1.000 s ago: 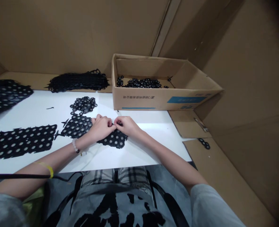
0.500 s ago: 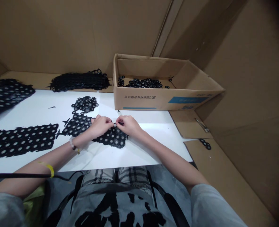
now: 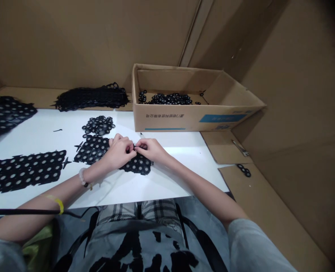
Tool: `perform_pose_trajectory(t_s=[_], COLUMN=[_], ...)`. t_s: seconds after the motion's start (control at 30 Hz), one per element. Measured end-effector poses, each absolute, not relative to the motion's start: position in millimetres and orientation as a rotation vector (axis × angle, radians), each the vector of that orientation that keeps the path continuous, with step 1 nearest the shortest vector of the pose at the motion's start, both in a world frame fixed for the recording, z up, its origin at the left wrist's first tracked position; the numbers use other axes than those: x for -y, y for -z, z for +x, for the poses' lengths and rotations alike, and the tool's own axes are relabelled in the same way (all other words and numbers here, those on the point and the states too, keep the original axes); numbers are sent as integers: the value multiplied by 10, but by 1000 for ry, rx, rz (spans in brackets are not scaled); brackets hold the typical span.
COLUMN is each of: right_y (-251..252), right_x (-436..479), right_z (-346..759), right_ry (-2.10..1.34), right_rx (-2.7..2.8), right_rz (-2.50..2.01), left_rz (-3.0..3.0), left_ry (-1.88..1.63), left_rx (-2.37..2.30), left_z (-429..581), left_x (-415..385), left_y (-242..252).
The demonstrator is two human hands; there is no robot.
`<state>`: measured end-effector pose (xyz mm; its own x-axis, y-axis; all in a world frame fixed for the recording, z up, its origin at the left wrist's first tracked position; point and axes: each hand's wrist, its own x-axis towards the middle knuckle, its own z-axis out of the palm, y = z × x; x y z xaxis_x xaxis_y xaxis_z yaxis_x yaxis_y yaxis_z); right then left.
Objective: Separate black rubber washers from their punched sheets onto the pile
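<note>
Over a black sheet [image 3: 139, 165] of joined round pieces with pale centres, my two hands meet. The thumb and fingers of my left hand [image 3: 118, 152] are pinched together above the sheet's middle. Opposite it, my right hand [image 3: 152, 149] pinches at the sheet's far side, its fingertips almost touching the left ones. Between the fingertips a small black piece shows, mostly covered; I cannot make out whether it is still joined to the sheet. Just behind the sheet lies a heap of loose black rings [image 3: 98, 125].
A cardboard box [image 3: 167, 119] holding loose black rings stands at the back. Another black sheet [image 3: 25, 170] lies left, a stack of black sheets [image 3: 90, 98] behind, and more sheets [image 3: 7, 113] far left. Joined rings [image 3: 243, 170] rest on cardboard at the right.
My left hand has curled its fingers more and turned slightly over the sheet. The pale-centred disc seen between the fingertips is now covered. The whole view has shifted a little.
</note>
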<state>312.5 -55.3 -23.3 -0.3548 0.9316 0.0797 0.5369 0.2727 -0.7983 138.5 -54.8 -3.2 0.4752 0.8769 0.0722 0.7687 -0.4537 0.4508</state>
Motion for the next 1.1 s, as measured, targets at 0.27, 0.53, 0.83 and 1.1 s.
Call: perform_pose_trajectory(t_s=[0.27,0.53,0.83,1.1], right_y=[252,237,180,161], right_x=[537,542,584,591], right_z=[3137,3172,3178,3180], right_ry=[-897,-868,-772,-796], right_rx=[1901,1998,2098,2093], right_rz=[-1452,-1416,-1490,-1487], left_rz=[2605,2863,2577,2535], left_ry=[-576,-347,-1033,-861], left_rx=[-1281,-866,-1654,-1967], left_z=[1394,1250,823,469], left_x=[619,449,64,-192], left_y=[18,-22,-177,39])
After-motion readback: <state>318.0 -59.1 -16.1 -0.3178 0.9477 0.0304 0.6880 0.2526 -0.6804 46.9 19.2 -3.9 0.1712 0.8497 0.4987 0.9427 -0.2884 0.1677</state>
